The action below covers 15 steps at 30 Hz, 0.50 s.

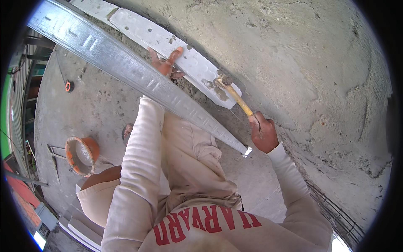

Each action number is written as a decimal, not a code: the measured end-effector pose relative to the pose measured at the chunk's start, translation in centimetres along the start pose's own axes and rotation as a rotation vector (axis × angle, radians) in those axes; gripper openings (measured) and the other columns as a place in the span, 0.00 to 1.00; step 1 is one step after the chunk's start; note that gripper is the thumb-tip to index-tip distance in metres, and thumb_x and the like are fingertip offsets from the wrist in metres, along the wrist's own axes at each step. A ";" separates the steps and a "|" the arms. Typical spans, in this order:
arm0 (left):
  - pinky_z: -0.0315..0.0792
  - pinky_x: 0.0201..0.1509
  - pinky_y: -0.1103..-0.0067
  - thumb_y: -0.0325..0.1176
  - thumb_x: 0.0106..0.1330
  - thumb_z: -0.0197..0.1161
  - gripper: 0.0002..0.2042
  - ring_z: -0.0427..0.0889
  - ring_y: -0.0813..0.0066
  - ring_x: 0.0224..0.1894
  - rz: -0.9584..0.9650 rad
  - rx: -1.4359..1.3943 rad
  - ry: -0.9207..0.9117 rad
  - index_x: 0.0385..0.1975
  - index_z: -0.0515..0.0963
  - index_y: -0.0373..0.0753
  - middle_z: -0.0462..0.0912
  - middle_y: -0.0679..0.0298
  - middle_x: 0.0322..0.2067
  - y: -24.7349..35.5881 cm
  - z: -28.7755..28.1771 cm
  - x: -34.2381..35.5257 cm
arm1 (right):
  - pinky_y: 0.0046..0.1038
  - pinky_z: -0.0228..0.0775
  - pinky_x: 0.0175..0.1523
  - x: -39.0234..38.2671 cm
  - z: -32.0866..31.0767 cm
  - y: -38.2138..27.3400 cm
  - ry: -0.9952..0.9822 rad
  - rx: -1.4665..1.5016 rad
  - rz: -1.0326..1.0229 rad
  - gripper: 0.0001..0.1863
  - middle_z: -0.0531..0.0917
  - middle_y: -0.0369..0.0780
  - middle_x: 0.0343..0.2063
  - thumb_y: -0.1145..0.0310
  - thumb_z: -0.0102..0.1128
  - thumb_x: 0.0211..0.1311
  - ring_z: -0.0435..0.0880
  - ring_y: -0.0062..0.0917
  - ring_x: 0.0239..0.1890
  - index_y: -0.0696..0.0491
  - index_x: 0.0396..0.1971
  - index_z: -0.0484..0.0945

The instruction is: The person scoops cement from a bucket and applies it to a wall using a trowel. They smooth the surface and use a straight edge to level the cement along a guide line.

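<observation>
A long white block point(196, 66) with grey mortar smears lies against the rough wall. My left hand point(165, 64) rests on its near edge, fingers spread, the thumb or a finger reaching onto the top. In my right hand point(264, 133) is the yellow handle of a hammer point(238, 99); its head, spotted with mortar, is at the block's right end, and I cannot tell if it touches. A shiny metal channel point(126, 73) slants from the upper left down across my left forearm, hiding the wrist, and ends short of my right hand.
Rough grey plaster covers the wall point(302, 63). On the concrete floor point(105, 109) stand an orange bucket point(93, 147) and a small orange-black reel point(69, 86). Thin steel bars point(336, 210) lie at the lower right; white slabs point(79, 230) are at the lower left.
</observation>
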<state>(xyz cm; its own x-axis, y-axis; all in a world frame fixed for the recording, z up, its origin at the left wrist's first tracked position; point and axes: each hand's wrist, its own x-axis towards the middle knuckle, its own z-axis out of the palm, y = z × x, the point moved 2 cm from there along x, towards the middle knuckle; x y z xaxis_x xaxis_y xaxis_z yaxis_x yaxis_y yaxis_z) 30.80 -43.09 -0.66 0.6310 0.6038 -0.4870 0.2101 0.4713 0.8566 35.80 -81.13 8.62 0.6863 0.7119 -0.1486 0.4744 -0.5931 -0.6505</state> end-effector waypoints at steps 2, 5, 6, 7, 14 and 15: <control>0.90 0.43 0.62 0.46 0.66 0.79 0.68 0.90 0.51 0.51 0.032 0.000 0.019 0.82 0.19 0.40 0.78 0.45 0.64 0.4 -0.3 0.0 | 0.35 0.62 0.25 0.7 -1.5 -1.6 -0.067 0.050 0.042 0.12 0.71 0.46 0.17 0.67 0.56 0.82 0.71 0.36 0.15 0.58 0.36 0.71; 0.90 0.45 0.60 0.44 0.67 0.79 0.68 0.90 0.49 0.51 0.040 -0.019 0.000 0.81 0.18 0.39 0.77 0.45 0.65 0.5 -0.7 -0.7 | 0.38 0.64 0.26 -0.5 -2.2 -4.5 0.046 0.265 0.034 0.11 0.72 0.47 0.17 0.67 0.56 0.82 0.72 0.39 0.16 0.58 0.37 0.73; 0.90 0.46 0.60 0.43 0.67 0.78 0.68 0.90 0.49 0.52 0.043 -0.033 -0.024 0.81 0.17 0.39 0.76 0.45 0.65 0.7 -0.5 -0.9 | 0.38 0.64 0.26 -0.9 -1.8 -4.0 0.088 0.217 0.007 0.11 0.72 0.47 0.17 0.67 0.57 0.82 0.72 0.39 0.16 0.58 0.37 0.73; 0.90 0.46 0.60 0.43 0.67 0.79 0.68 0.89 0.49 0.53 0.023 -0.034 -0.025 0.81 0.18 0.39 0.76 0.45 0.66 0.6 -0.1 -0.7 | 0.38 0.65 0.26 -1.5 -0.9 -2.7 0.135 0.161 -0.018 0.12 0.73 0.47 0.17 0.66 0.57 0.82 0.73 0.38 0.16 0.57 0.36 0.73; 0.90 0.52 0.57 0.44 0.64 0.81 0.68 0.86 0.46 0.59 -0.024 -0.009 -0.004 0.82 0.21 0.42 0.73 0.44 0.68 0.8 -0.2 -0.5 | 0.38 0.66 0.25 -1.5 -0.5 -1.8 0.066 0.142 0.010 0.10 0.74 0.48 0.16 0.68 0.60 0.80 0.75 0.47 0.16 0.57 0.38 0.75; 0.90 0.53 0.57 0.44 0.64 0.81 0.68 0.86 0.45 0.59 -0.052 0.009 0.007 0.83 0.21 0.43 0.73 0.44 0.68 0.9 0.0 -0.5 | 0.38 0.66 0.25 -1.9 0.1 -1.5 0.116 0.101 -0.037 0.10 0.74 0.48 0.16 0.67 0.60 0.80 0.75 0.47 0.16 0.57 0.38 0.76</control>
<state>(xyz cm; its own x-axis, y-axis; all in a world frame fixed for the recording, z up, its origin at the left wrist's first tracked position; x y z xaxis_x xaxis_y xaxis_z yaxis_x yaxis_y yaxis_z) 30.67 -42.99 0.38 0.6137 0.5833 -0.5321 0.2493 0.4962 0.8316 33.75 -81.60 9.78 0.7315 0.6807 -0.0401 0.4462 -0.5224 -0.7267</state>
